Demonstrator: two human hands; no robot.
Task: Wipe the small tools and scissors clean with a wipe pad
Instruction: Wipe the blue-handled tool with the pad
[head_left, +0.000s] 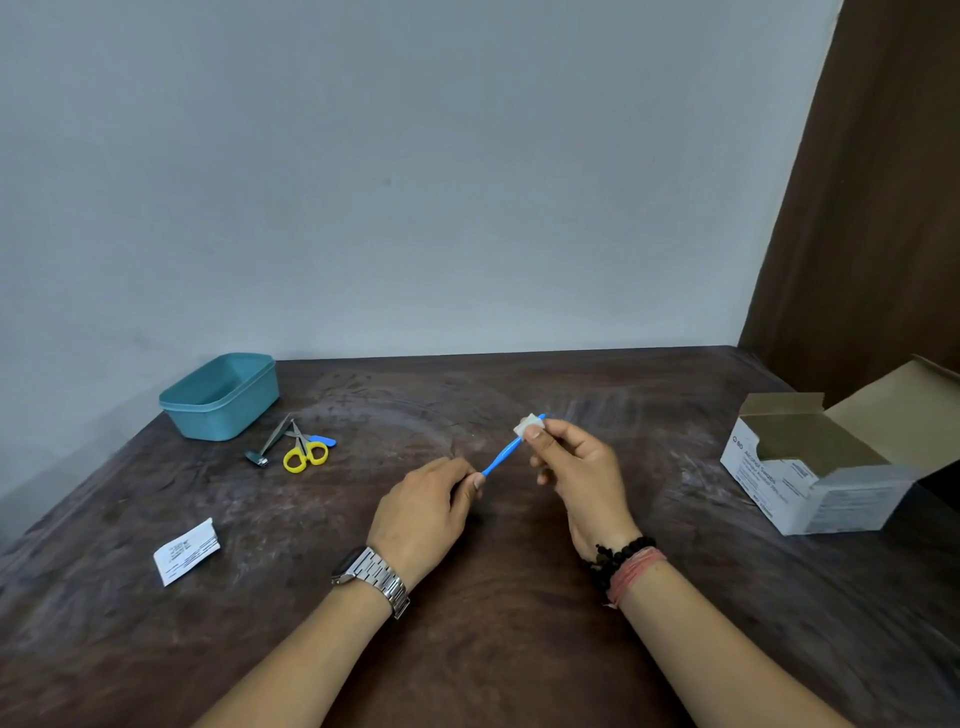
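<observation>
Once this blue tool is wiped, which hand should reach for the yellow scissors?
Probably the left hand. The scissors lie on its side of the table, by the teal tub. The right hand pinches the wipe pad and could keep it ready, once the left sets down the blue tool.

Two hands are in view, the left hand (426, 512) and the right hand (582, 478), with one blue tool (501, 457) and one wipe pad (528, 427) between them. At far left there are one teal tub (221, 397), one pair of yellow scissors (305, 453), one nail clipper (265, 447) and one more blue tool (324, 440). One wrapper (186, 552) lies near left and one open box (826, 467) stands at right.
</observation>
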